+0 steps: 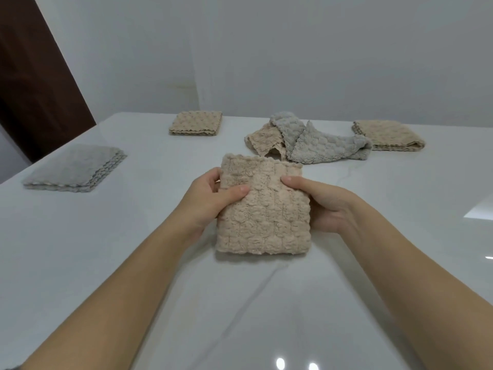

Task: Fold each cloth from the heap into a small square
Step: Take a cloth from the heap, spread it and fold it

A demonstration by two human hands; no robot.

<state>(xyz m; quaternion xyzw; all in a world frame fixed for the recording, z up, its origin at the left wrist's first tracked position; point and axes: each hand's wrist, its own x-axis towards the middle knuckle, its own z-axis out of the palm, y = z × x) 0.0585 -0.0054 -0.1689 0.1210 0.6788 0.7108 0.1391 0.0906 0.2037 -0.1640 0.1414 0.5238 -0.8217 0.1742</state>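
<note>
Heap (pixel 306 141) blocks beyond; table (pixel 106 263) sides bare

**Bare Forearms, Bare Hands**

Only the person's arms and hands showed. The left forearm (pixel 120 289) and the right forearm (pixel 413 276) were uncovered along their whole visible length, slim and smooth. The left hand (pixel 205 206) and the right hand (pixel 328 206) were bare as well. The left thumbnail (pixel 244 188) and the right thumbnail (pixel 286 179) were short, rounded and plain. At the bottom left corner, against the left arm, sat a thin sliver of grey fabric (pixel 12 367); whether it was a sleeve edge could not be told.
</note>
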